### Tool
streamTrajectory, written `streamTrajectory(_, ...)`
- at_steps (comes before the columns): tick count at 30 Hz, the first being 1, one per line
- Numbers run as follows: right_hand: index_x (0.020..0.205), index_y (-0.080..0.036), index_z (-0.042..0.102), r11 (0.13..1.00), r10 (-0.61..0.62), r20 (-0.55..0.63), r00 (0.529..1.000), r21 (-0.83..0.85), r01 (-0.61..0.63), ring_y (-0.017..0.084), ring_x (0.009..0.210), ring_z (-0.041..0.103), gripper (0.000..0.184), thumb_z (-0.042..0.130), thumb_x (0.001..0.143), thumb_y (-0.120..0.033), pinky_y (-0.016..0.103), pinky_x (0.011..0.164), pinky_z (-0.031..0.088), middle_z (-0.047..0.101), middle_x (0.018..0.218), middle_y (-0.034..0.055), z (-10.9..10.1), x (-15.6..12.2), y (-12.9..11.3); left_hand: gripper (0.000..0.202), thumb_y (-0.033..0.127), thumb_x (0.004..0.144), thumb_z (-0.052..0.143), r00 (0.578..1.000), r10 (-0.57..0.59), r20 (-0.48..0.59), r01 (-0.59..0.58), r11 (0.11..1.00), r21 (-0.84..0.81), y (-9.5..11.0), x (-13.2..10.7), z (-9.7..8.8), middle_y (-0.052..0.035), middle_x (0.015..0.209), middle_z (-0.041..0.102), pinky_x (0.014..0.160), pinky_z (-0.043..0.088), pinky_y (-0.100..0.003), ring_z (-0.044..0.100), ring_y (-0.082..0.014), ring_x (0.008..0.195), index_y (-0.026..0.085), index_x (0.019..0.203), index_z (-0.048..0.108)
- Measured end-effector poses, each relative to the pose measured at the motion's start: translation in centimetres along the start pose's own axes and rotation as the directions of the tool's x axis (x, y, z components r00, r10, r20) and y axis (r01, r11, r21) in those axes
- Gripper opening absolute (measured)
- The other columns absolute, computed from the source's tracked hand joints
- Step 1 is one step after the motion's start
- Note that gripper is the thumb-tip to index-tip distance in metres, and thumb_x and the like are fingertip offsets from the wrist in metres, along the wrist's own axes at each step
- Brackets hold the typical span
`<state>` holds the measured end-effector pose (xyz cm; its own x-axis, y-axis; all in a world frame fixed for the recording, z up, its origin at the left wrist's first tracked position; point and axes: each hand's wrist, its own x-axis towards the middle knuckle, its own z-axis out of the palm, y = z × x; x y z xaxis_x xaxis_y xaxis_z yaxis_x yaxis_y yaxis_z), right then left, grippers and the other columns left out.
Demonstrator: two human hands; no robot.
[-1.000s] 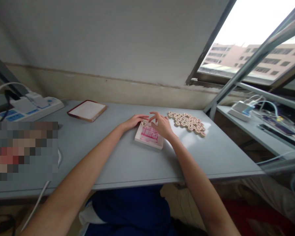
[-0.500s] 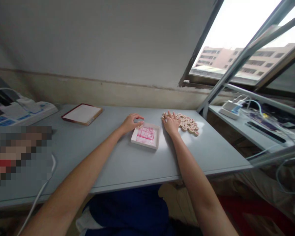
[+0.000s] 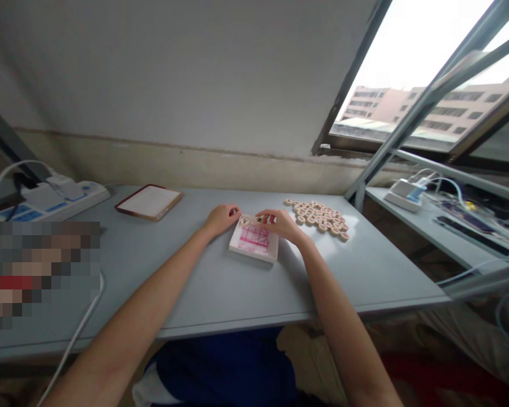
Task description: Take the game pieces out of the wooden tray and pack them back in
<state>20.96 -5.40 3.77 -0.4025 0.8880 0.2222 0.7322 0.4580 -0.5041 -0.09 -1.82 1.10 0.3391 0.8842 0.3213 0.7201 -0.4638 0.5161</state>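
Note:
A shallow white box (image 3: 253, 258) stands on the desk, its floor marked with pink lines. A round wooden Chinese chess piece (image 3: 245, 221) lies inside at its far left corner. My left hand (image 3: 223, 220) is curled beside that corner, fingertips close to the rim; whether anything is between them is hidden. Reaching over the far right side of the box, my right hand (image 3: 281, 224) pinches another Chinese chess piece (image 3: 259, 219) along the far wall. Several more round pieces (image 3: 320, 216) lie in a loose single layer to the right.
A flat white lid-like tray with a dark red edge (image 3: 149, 202) lies at the back left. Power strips (image 3: 74, 195) sit further left, near a white cable (image 3: 80, 322). A metal frame post (image 3: 359, 192) rises at the desk's right back corner. Another person's blurred arm shows at left.
My right hand has moved left from the pile of pieces to the box and now holds a piece there. My left hand's fingers have curled in. The view has shifted slightly.

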Motion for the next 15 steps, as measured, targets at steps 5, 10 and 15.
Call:
streamTrajectory(5,0.091,-0.026,0.062,0.947,-0.028,-0.081,0.996,-0.321,0.000,0.018,0.079,0.054,0.021,0.057,0.074,-0.038,0.030,0.071,0.031,0.065,0.082,0.0021,0.9,0.0,-0.9,0.033,0.040,0.079,0.040,0.999,-0.023,0.027,0.021,0.998,0.066,0.7,-0.2,0.0,-0.0032,0.073,0.064,0.055,0.033,-0.022,0.055,-0.0134,0.063,0.019,0.091,0.062)
streamTrajectory(10,0.098,-0.024,0.055,0.908,-0.041,-0.127,0.991,-0.419,-0.016,0.018,0.080,0.054,0.025,0.057,0.076,-0.034,0.031,0.072,0.028,0.064,0.081,0.0028,1.5,0.1,-1.6,0.032,0.039,0.080,0.038,0.997,-0.045,0.065,0.039,0.996,0.080,0.7,-0.1,0.1,-0.0036,0.076,0.066,0.056,0.034,-0.022,0.057,-0.0143,0.066,0.021,0.091,0.062)
streamTrajectory(15,0.081,-0.021,0.055,0.905,-0.045,-0.158,0.986,-0.424,-0.026,0.018,0.082,0.050,0.008,0.057,0.075,-0.026,0.030,0.073,0.027,0.060,0.080,0.0019,1.5,0.1,-1.6,0.031,0.040,0.080,0.039,0.998,-0.034,0.051,0.031,0.997,0.065,0.7,-0.1,0.0,-0.0033,0.076,0.065,0.056,0.033,-0.022,0.057,-0.0142,0.067,0.021,0.088,0.063)
